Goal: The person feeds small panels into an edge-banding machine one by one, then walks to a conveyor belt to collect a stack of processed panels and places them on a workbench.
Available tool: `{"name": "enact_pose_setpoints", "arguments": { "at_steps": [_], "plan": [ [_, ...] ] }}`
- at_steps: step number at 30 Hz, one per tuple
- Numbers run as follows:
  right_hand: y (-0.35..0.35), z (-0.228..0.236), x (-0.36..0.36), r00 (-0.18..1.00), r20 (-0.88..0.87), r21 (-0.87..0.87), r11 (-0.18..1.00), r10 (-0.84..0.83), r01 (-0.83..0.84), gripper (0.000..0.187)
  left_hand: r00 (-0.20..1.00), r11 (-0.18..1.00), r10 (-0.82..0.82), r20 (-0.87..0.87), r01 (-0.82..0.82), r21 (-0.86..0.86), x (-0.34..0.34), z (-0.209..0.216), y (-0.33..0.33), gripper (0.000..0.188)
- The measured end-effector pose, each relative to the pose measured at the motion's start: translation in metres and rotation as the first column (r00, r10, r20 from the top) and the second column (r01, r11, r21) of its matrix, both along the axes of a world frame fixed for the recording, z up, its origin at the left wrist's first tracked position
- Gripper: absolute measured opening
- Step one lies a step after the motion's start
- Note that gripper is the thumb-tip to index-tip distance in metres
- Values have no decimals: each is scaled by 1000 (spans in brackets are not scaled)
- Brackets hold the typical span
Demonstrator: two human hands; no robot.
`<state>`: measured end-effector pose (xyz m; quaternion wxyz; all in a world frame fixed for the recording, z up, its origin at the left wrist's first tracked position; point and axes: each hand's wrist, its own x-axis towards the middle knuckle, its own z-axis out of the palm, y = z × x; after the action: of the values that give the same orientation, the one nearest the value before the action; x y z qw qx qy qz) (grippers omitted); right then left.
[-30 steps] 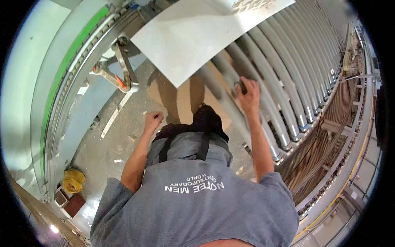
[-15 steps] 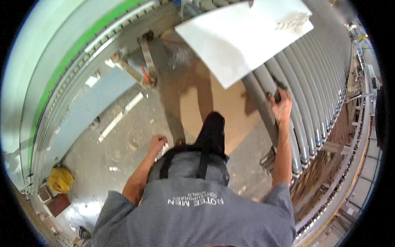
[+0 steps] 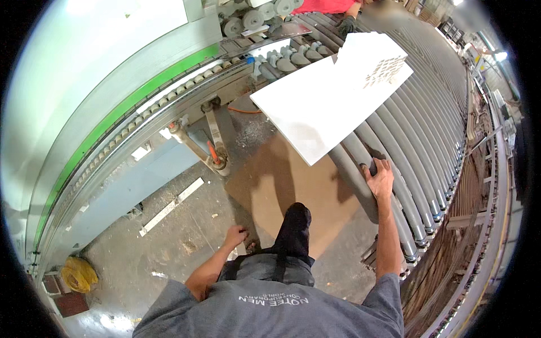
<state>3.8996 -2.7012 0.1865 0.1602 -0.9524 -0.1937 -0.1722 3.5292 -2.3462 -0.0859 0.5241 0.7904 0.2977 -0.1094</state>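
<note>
A white panel [image 3: 332, 107] with a notched far edge lies on the grey roller conveyor [image 3: 420, 121] ahead of me. Slanted grey-brown marks cover its right corner. My right hand [image 3: 380, 179] rests on the near rollers, right of the panel's closest corner and apart from it. Its thumb and fingers are spread, and nothing shows in them. Down by my left leg hangs my left hand [image 3: 235, 236] above the floor, fingers loosely curled in, with no object visible in it.
At the far end, a person in red reaches a dark-gloved hand [image 3: 347, 25] beside the panel. A green-striped machine [image 3: 129, 93] with small rollers runs along the left. A brown board [image 3: 315, 186] lies on the floor, with a white strip [image 3: 172, 207] and a yellow bundle [image 3: 79, 274] farther left.
My view has tilted up, bringing the person in red and the machine's rollers into sight. My right hand stays on the rollers; my left hand remains low by my leg.
</note>
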Motion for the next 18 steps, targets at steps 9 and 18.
{"name": "enact_pose_setpoints", "arguments": {
  "at_steps": [9, 18],
  "plan": [
    [4, -6, 0, 999, 30, -15, 999, 36, -35, 42, 933, 954, 267, -243, -292, -72, -60, 5, 39, 22],
    [-2, -2, -4, 999, -31, -55, 998, -32, 30, 45, 949, 966, 211, -235, -240, -101, -50, 15, 31, 20]
  ]
}}
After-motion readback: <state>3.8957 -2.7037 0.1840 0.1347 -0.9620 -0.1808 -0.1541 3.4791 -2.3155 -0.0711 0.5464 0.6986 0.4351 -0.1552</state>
